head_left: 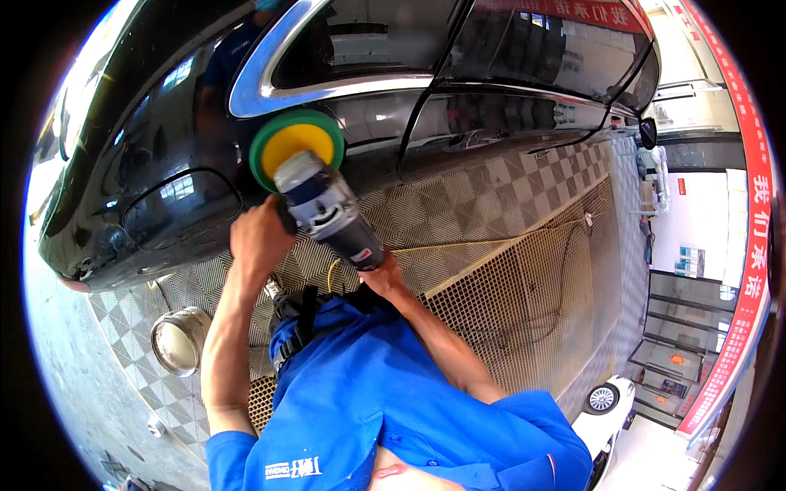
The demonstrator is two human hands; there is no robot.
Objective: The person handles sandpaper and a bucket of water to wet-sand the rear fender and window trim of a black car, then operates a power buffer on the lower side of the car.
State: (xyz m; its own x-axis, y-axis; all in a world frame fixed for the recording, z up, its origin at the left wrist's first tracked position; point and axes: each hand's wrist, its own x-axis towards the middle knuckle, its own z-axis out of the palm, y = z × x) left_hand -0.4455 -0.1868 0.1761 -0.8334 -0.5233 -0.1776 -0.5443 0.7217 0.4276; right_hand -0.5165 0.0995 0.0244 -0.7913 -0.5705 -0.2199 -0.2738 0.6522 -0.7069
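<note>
A polisher (327, 214) with a grey and black body is in both my hands. Its round green foam pad (335, 129), with a yellow disc behind it, is against or very close to the black car's side panel (368, 114), just below the chrome window trim (352, 85). My left hand (260, 237) is closed around the side handle near the head. Around the rear end of the body, my right hand (382, 276) is closed, its fingers partly hidden. The contact between pad and paint cannot be made out.
A round metal bucket (178, 342) stands on the floor to my left. A yellow cord (446, 246) runs across the patterned tiles (446, 196) beside a floor grating (524, 303). A white car (604, 417) is parked at the lower right, and a red banner (741, 270) hangs along the right.
</note>
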